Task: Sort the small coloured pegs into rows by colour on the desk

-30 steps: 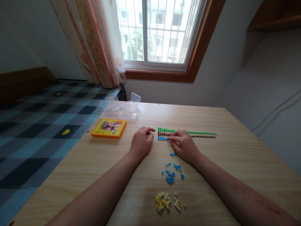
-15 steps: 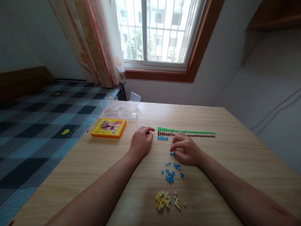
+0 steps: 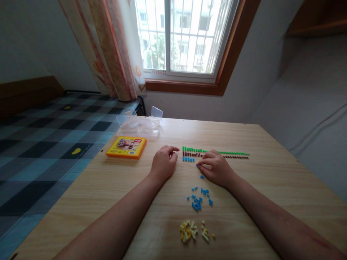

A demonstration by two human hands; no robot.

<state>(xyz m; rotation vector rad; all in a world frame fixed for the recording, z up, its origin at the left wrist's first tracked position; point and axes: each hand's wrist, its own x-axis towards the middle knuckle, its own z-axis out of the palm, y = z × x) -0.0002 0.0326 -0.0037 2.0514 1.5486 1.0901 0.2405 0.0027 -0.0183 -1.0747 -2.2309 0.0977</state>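
My right hand (image 3: 215, 169) pinches a small blue brick (image 3: 197, 165) between thumb and index finger, low over the table. The brick is just past the right end of a short row of blue bricks (image 3: 188, 159). Above that row lie a brown row (image 3: 189, 154) and a green row (image 3: 191, 149), both partly behind my right hand. My left hand (image 3: 165, 161) rests on the table left of the rows, holding nothing, its index finger stretched toward them. A single blue brick (image 3: 202, 177) lies below my right hand, and a loose blue pile (image 3: 197, 204) is nearer me.
Closest to me on the wooden table (image 3: 89, 202) is a pile of cream and yellow bricks (image 3: 188, 231). A yellow-orange box (image 3: 126, 147) lies at the left, with clear plastic trays (image 3: 141, 126) behind it. Beyond the left edge is a checked bed (image 3: 54, 144).
My right hand has moved up the table, bringing one blue brick from near the single loose one toward the blue row. My left hand stays in place.
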